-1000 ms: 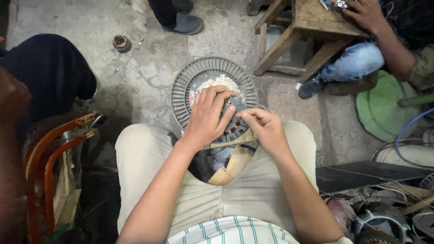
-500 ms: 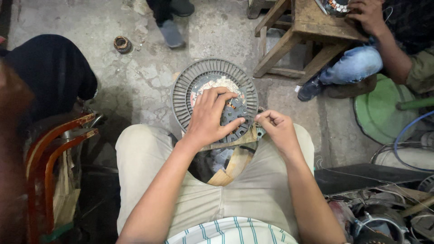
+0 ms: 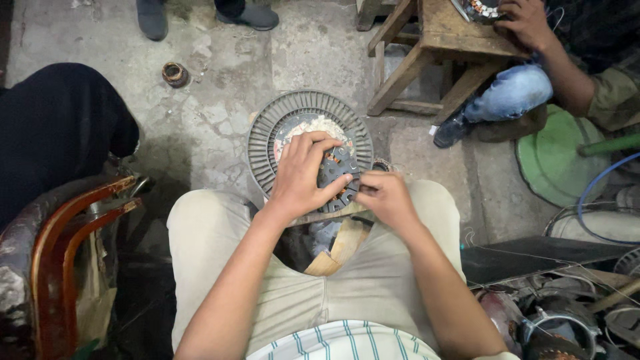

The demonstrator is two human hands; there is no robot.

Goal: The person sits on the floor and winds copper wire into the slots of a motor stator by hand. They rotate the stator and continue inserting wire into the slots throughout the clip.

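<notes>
Cracked concrete floor (image 3: 200, 127) under a seated person. Round ribbed grey motor disc (image 3: 267, 133) stands between the knees at a wooden block (image 3: 343, 243). Left hand (image 3: 303, 177) spread flat on its centre. Right hand (image 3: 387, 197), pulled back to the disc's right edge since a second ago, pinches something too small to tell.

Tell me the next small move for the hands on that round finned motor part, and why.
Probably keep the left hand pressed flat on the round finned motor part while the right hand works at its near rim: the part rests on a wooden strip between the knees and could tip.
</notes>
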